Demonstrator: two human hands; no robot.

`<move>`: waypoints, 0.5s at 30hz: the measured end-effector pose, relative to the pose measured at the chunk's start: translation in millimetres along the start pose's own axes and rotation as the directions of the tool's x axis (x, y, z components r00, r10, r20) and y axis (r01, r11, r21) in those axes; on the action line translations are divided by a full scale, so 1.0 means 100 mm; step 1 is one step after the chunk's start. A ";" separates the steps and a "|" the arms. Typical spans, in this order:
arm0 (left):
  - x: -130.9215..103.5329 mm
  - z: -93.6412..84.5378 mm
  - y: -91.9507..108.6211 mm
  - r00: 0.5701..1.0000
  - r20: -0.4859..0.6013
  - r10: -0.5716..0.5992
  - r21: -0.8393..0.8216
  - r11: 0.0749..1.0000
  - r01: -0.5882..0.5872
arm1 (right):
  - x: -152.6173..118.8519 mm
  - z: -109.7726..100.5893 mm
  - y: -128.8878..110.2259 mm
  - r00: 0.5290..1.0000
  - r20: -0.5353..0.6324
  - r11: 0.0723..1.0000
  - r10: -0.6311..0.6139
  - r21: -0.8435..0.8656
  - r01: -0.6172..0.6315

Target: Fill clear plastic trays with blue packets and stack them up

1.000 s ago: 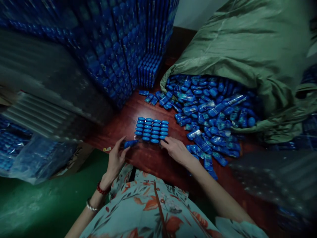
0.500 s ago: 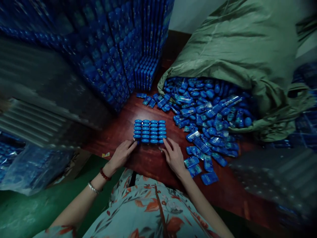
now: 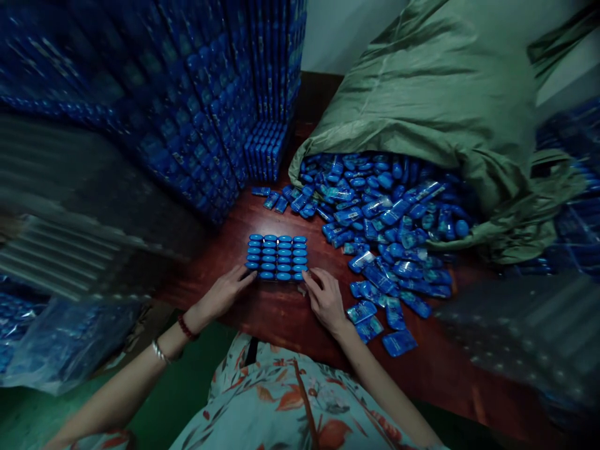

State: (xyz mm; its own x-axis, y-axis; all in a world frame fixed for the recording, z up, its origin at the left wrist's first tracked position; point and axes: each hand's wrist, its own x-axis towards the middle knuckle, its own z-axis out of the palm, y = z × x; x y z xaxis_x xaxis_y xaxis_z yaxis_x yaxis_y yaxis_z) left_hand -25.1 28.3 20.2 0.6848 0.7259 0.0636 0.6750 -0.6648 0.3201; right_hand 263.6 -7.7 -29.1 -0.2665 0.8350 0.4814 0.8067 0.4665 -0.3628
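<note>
A block of blue, rounded small packs (image 3: 276, 257) stands on the reddish-brown table (image 3: 276, 312), in four columns of several rows. At its near left corner is my left hand (image 3: 228, 289), thumb along the front edge and fingers bent against the left side. My right hand (image 3: 325, 297) closes on the near right corner in the same way, its fingertips against the end pack. The undersides of the packs and part of the fingertips are hidden.
Loose blue packs (image 3: 375, 212) spill from a large green sack (image 3: 431, 94) at the right. Tall stacks of the same packs (image 3: 206, 106) rise at the back left. Grey ridged trays (image 3: 60, 256) are piled at the left, and more trays (image 3: 515, 331) stand at the right.
The view has shifted slightly, so most things sit lower and more to the left. Both hands keep to the near corners of the block, whose arrangement looks the same.
</note>
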 end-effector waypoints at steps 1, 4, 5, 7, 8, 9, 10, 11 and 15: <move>-0.03 0.04 0.00 0.999 -0.034 -0.018 0.008 1.000 0.019 | 0.00 0.00 -0.01 1.000 -0.005 1.000 0.005 0.008 -0.005; -0.07 0.12 0.06 0.985 -0.152 -0.085 0.044 0.995 0.092 | 0.06 -0.05 -0.05 0.997 -0.034 0.996 0.065 0.056 -0.063; -0.06 0.12 0.09 0.973 -0.199 -0.112 0.037 0.992 0.122 | 0.10 -0.07 -0.07 0.993 -0.044 0.991 0.107 0.090 -0.103; 0.04 0.12 0.14 0.937 -0.294 -0.189 -0.034 0.982 0.187 | 0.23 -0.09 -0.12 0.976 -0.047 0.963 0.213 0.181 -0.202; 0.12 0.12 0.15 0.912 -0.330 -0.242 -0.098 0.970 0.222 | 0.31 -0.08 -0.15 0.964 -0.034 0.942 0.265 0.224 -0.251; 0.21 0.12 0.16 0.887 -0.349 -0.302 -0.170 0.951 0.257 | 0.40 -0.06 -0.18 0.950 -0.013 0.919 0.312 0.257 -0.298; 0.32 0.14 0.15 0.859 -0.354 -0.369 -0.246 0.923 0.296 | 0.48 -0.02 -0.21 0.937 0.014 0.899 0.348 0.276 -0.339; 0.43 0.16 0.14 0.835 -0.338 -0.433 -0.322 0.887 0.330 | 0.56 0.02 -0.23 0.925 0.045 0.883 0.376 0.286 -0.373; 0.77 0.27 0.11 0.784 -0.201 -0.588 -0.573 0.719 0.392 | 0.77 0.24 -0.22 0.887 0.164 0.822 0.432 0.332 -0.462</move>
State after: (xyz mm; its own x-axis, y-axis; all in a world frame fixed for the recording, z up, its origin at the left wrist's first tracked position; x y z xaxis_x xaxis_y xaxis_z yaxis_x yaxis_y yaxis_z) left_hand 42.1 71.9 3.2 0.0850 0.9950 0.0517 0.5969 -0.0924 0.7970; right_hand 212.9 53.6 -2.9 0.0255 0.9900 0.1390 0.6116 0.0945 -0.7855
